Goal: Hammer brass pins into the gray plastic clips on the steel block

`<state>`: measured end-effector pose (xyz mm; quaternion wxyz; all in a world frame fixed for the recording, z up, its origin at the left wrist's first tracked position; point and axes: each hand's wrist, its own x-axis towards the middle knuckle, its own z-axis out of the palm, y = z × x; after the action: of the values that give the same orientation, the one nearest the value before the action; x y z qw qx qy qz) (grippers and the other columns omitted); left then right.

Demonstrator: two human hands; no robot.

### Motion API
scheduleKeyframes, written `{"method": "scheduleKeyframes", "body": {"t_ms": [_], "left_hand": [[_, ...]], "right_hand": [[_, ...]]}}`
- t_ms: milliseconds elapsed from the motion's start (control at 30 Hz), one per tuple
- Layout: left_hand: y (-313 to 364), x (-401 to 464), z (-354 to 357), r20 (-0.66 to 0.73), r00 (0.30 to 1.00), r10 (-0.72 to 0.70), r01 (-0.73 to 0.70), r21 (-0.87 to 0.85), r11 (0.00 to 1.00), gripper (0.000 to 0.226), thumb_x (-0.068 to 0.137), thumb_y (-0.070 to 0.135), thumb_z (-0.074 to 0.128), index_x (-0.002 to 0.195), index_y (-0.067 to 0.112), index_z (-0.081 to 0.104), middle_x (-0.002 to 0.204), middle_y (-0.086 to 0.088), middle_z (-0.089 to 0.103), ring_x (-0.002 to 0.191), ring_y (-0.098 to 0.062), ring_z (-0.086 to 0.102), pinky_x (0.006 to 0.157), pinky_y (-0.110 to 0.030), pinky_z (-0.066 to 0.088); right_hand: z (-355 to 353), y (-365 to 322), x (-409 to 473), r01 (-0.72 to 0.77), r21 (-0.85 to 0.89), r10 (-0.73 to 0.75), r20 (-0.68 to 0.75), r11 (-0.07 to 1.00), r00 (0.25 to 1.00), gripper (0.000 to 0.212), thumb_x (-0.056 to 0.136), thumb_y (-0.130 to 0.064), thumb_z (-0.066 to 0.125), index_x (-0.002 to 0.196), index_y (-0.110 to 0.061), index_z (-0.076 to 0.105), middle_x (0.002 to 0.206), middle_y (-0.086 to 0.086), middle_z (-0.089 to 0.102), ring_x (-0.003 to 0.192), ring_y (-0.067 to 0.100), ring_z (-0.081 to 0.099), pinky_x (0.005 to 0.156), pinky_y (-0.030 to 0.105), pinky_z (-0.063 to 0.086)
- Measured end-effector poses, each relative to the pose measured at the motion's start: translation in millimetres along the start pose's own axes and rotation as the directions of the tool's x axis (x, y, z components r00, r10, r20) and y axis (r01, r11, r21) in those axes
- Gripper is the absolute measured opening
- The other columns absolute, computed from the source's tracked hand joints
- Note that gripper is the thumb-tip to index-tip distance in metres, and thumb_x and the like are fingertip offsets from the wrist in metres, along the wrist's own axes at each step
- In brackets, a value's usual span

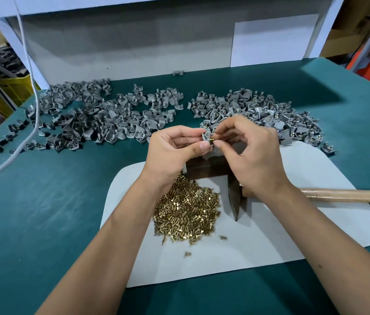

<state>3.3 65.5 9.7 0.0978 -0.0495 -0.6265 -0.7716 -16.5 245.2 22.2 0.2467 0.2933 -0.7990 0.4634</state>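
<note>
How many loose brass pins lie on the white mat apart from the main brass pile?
3: one brass pin right of the pile's lower edge, one below the pile, one just off its lower-left edge. More may be hidden under the forearms.

A teal-covered workbench [43, 212] is carrying a white mat [293, 223] at its centre. Two heaps of gray plastic clips [102, 114] and [259, 110] are lying across the far side. A white cable [33, 123] is trailing over the left edge, and a wooden handle [350, 195] is resting at right.
</note>
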Motion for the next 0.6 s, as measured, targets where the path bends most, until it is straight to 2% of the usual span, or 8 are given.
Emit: {"method": "scheduleKeyframes", "body": {"t_ms": [133, 300, 400, 500, 600], "left_hand": [[2, -1, 0, 0.02, 0.999, -0.028, 0.029, -0.024, 0.999, 0.035, 0.073, 0.002, 0.08, 0.107, -0.004, 0.073, 0.094, -0.023, 0.077, 0.082, -0.028, 0.076, 0.077, -0.028, 0.062], [6, -1, 2, 0.019, 0.999, -0.045, 0.046, -0.023, 0.999, 0.026, 0.084, 0.007, 0.075, 0.107, -0.004, 0.073, 0.097, -0.022, 0.076, 0.081, -0.027, 0.075, 0.077, -0.027, 0.062], [6, -3, 4, -0.011, 1.0, 0.027, -0.026, 0.063, 0.998, 0.019, 0.089, 0.004, 0.073, 0.108, 0.001, 0.075, 0.1, -0.019, 0.076, 0.088, -0.029, 0.075, 0.081, -0.033, 0.063], [4, -3, 9, -0.021, 0.991, 0.131, -0.123, 0.216, 0.968, 0.03, 0.081, -0.002, 0.081, 0.11, 0.001, 0.074, 0.102, -0.018, 0.077, 0.097, -0.035, 0.074, 0.091, -0.044, 0.06], [3, -3, 12, -0.024, 0.987, 0.161, -0.151, 0.233, 0.961, 0.029, 0.077, -0.006, 0.083, 0.104, 0.001, 0.075, 0.098, -0.016, 0.078, 0.091, -0.029, 0.075, 0.09, -0.043, 0.061]], "right_hand": [[-1, 2, 1, 0.081, -0.097, -0.086, -0.044, 0.992, 0.995, 0.013, 0.086, -0.007, 0.078, 0.098, -0.012, 0.077, 0.092, -0.005, 0.074, 0.087, 0.003, 0.068, 0.082, 0.018, 0.055], [-2, 2, 3, 0.129, -0.125, -0.132, -0.012, 0.984, 0.991, 0.006, 0.091, -0.006, 0.074, 0.096, -0.009, 0.077, 0.091, -0.002, 0.07, 0.086, 0.009, 0.063, 0.081, 0.018, 0.049], [-1, 0, 3, 0.096, -0.123, -0.101, -0.033, 0.988, 0.994, 0.004, 0.092, -0.006, 0.071, 0.094, -0.007, 0.074, 0.09, 0.0, 0.068, 0.085, 0.011, 0.061, 0.078, 0.019, 0.049], [0, -1, 3, 0.048, -0.113, -0.054, -0.049, 0.992, 0.997, 0.002, 0.092, -0.008, 0.07, 0.092, -0.008, 0.073, 0.088, 0.0, 0.068, 0.084, 0.013, 0.062, 0.075, 0.022, 0.05], [1, -1, 2, 0.007, -0.098, -0.013, -0.059, 0.995, 0.998, 0.003, 0.092, -0.009, 0.071, 0.092, -0.008, 0.073, 0.087, 0.001, 0.068, 0.082, 0.013, 0.062, 0.073, 0.024, 0.05]]}}
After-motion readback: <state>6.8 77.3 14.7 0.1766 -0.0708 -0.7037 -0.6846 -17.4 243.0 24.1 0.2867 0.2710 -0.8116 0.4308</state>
